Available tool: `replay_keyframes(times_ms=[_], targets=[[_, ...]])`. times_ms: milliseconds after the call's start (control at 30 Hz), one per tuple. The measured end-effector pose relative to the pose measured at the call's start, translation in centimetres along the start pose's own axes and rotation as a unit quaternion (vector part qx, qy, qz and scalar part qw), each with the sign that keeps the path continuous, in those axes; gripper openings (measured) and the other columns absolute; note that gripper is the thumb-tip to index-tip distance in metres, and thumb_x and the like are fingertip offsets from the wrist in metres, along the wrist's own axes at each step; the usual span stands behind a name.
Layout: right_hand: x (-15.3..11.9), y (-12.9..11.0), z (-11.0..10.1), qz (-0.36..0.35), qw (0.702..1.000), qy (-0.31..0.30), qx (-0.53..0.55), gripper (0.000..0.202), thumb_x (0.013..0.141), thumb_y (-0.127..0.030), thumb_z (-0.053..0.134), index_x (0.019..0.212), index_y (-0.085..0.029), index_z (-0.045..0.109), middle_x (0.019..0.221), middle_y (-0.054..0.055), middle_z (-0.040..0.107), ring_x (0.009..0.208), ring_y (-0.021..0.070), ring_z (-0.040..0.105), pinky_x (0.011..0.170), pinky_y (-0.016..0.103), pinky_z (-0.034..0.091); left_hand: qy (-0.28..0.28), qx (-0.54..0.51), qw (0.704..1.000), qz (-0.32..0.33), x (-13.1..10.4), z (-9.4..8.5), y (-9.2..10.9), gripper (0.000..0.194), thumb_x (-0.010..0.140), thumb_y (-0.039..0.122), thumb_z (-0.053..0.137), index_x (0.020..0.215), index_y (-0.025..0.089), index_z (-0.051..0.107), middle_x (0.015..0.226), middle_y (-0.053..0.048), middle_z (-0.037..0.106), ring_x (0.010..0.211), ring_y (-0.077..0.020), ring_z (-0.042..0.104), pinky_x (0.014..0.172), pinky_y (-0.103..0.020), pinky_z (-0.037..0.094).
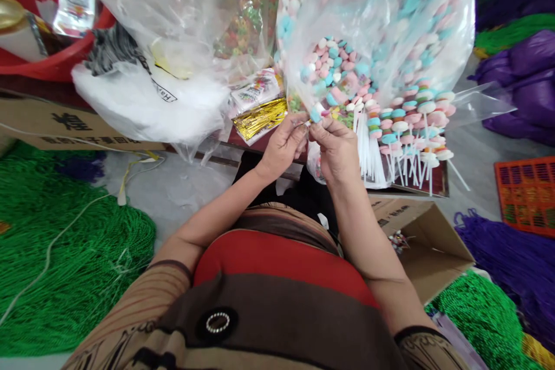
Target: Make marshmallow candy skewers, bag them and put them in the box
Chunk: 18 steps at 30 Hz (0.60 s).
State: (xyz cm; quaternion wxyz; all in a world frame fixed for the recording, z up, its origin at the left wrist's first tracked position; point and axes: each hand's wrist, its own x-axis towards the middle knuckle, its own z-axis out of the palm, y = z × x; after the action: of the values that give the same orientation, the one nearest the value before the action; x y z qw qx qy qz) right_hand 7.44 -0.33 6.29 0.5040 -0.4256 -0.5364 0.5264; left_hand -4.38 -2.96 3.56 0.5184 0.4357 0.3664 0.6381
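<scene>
A clear bag (429, 6) fills the upper right of the frame, crammed with pink, blue and white sweets. Below its right part lie the skewers (418, 121), right of centre, stacked sweets toward the top of the frame and white stems pointing mostly down. The loose pile (336, 63) sits at upper centre, just above the fingers. The 2 hands meet near the middle: left hand (284, 147) on the left, right hand (338, 147) on the right, tips almost touching. Just right of the right hand, and clearly nearer to it than to the left, stand the bare sticks (368, 153), long axis running up and down the frame. The gold ties (262, 118) lie just up and left of the left hand. Smallest is the blue-and-white sweet (318, 112), at the right fingertips; the right thumb and forefinger are pinched on it. The left thumb and forefinger bend in to the same spot, the gap narrow; whether they grip anything, I cannot tell.
</scene>
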Motion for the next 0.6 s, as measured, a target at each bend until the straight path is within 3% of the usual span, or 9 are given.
replay_keyframes(times_ms=[133, 267, 367, 433, 500, 533, 567, 600], targets=[[0.0, -2.1, -0.3, 0.106, 0.985, -0.089, 0.098, 0.037, 0.07, -0.045, 0.089, 0.064, -0.022, 0.061, 0.063, -0.003, 0.059, 0.062, 0.0122, 0.057, 0.065, 0.029, 0.053, -0.045, 0.068, 0.99, 0.112, 1.2, -1.9, -1.0, 0.043, 0.094, 0.063, 0.062, 0.109, 0.024, 0.072, 0.065, 0.005, 0.059, 0.056, -0.0084, 0.055, 0.061, -0.024, 0.05], [-0.2, -2.5, -0.3, 0.126, 0.977, -0.088, 0.147, 0.03, 0.065, -0.036, 0.091, 0.073, -0.023, 0.065, 0.069, -0.005, 0.061, 0.06, 0.0089, 0.054, 0.058, 0.024, 0.048, -0.044, 0.143, 0.97, 0.192, 2.2, -3.1, -1.0, 0.034, 0.097, 0.054, 0.063, 0.106, 0.025, 0.077, 0.088, -0.001, 0.073, 0.083, -0.0135, 0.069, 0.084, -0.031, 0.056], [-0.4, -2.1, -0.2, 0.093, 0.985, -0.056, 0.136, 0.03, 0.066, -0.038, 0.09, 0.076, -0.024, 0.065, 0.07, -0.006, 0.061, 0.058, 0.009, 0.052, 0.056, 0.025, 0.048, -0.057, 0.234, 0.943, 0.231, 2.7, -3.1, 0.9, 0.032, 0.099, 0.052, 0.061, 0.108, 0.026, 0.077, 0.109, -0.005, 0.074, 0.108, -0.0189, 0.069, 0.101, -0.038, 0.054], [-0.3, -2.0, -0.3, 0.042, 0.996, -0.021, 0.082, 0.024, 0.073, -0.04, 0.085, 0.078, -0.024, 0.066, 0.072, -0.004, 0.062, 0.063, 0.011, 0.057, 0.061, 0.027, 0.052, -0.051, 0.29, 0.923, 0.248, 2.3, -2.5, 3.5, 0.034, 0.099, 0.054, 0.058, 0.113, 0.028, 0.076, 0.122, -0.006, 0.071, 0.123, -0.022, 0.065, 0.109, -0.043, 0.049], [0.1, -2.1, -0.7, -0.033, 0.999, 0.035, -0.003, 0.017, 0.082, -0.038, 0.077, 0.081, -0.025, 0.067, 0.076, -0.003, 0.064, 0.07, 0.0129, 0.061, 0.068, 0.029, 0.055, -0.007, 0.305, 0.918, 0.252, 1.1, -1.4, 6.8, 0.033, 0.101, 0.052, 0.057, 0.116, 0.03, 0.074, 0.118, -0.005, 0.071, 0.119, -0.0213, 0.066, 0.106, -0.043, 0.051], [0.5, -2.2, -0.9, -0.074, 0.994, 0.066, -0.051, 0.013, 0.085, -0.035, 0.073, 0.083, -0.025, 0.067, 0.078, -0.002, 0.065, 0.073, 0.0135, 0.063, 0.071, 0.03, 0.055, 0.01, 0.286, 0.924, 0.255, 0.3, -0.8, 8.4, 0.03, 0.102, 0.048, 0.056, 0.116, 0.03, 0.074, 0.108, -0.004, 0.073, 0.108, -0.0188, 0.068, 0.099, -0.039, 0.054], [0.8, -2.5, -1.2, -0.114, 0.984, 0.094, -0.096, 0.01, 0.088, -0.033, 0.07, 0.084, -0.025, 0.067, 0.079, -0.002, 0.065, 0.075, 0.0139, 0.063, 0.074, 0.031, 0.056, -0.014, 0.252, 0.936, 0.247, -0.5, -0.3, 9.7, 0.028, 0.104, 0.043, 0.054, 0.115, 0.029, 0.075, 0.093, -0.002, 0.071, 0.09, -0.0148, 0.067, 0.088, -0.033, 0.056], [1.1, -2.8, -1.4, -0.152, 0.972, 0.116, -0.139, 0.008, 0.09, -0.031, 0.066, 0.086, -0.024, 0.066, 0.081, -0.001, 0.065, 0.077, 0.0143, 0.063, 0.076, 0.032, 0.056, -0.081, 0.21, 0.953, 0.202, -1.2, 0.2, 10.6, 0.031, 0.104, 0.045, 0.052, 0.111, 0.027, 0.077, 0.072, 0.001, 0.063, 0.067, -0.0109, 0.061, 0.069, -0.027, 0.053]])
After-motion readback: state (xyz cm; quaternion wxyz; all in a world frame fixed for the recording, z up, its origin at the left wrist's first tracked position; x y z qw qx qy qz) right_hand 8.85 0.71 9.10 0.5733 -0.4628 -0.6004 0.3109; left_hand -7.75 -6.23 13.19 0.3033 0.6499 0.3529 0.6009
